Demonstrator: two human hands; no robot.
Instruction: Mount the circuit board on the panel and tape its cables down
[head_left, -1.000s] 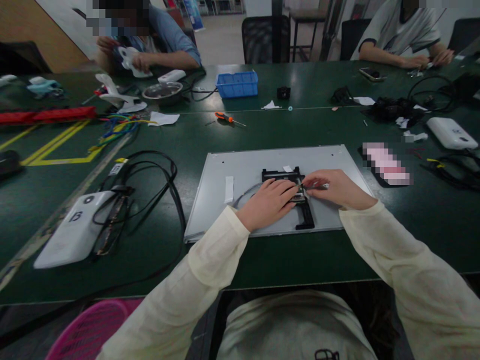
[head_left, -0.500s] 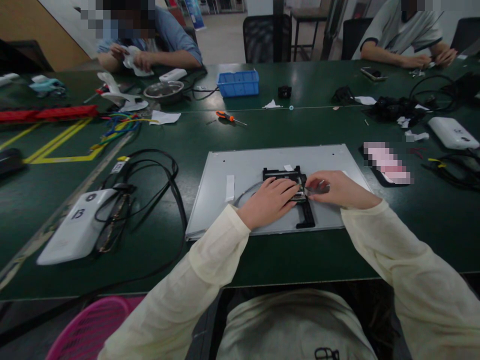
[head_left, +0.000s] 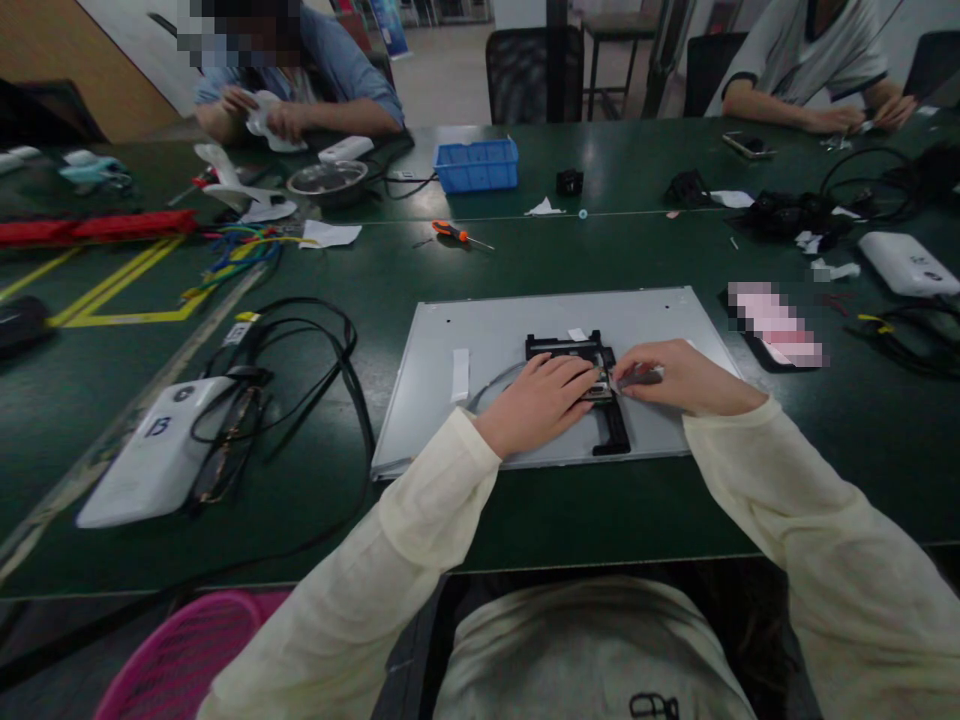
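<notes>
A light grey panel lies on the dark green table, with a black plastic frame on it. My left hand rests palm down over the left part of the frame, fingers stretched side by side, covering part of a small component in the middle. From the right, my right hand pinches a thin grey metal tool, its tip at the component's right side. A thin grey cable runs out from under my left hand. A white strip lies on the panel's left.
White power bank with coiled black cables on the left; pink phone right of the panel. Beyond lie an orange screwdriver, a blue basket and a metal bowl. Two people sit across the table.
My right hand has shifted very slightly, and the grey tool in it has tilted a little. My left hand and the black frame stay in place.
</notes>
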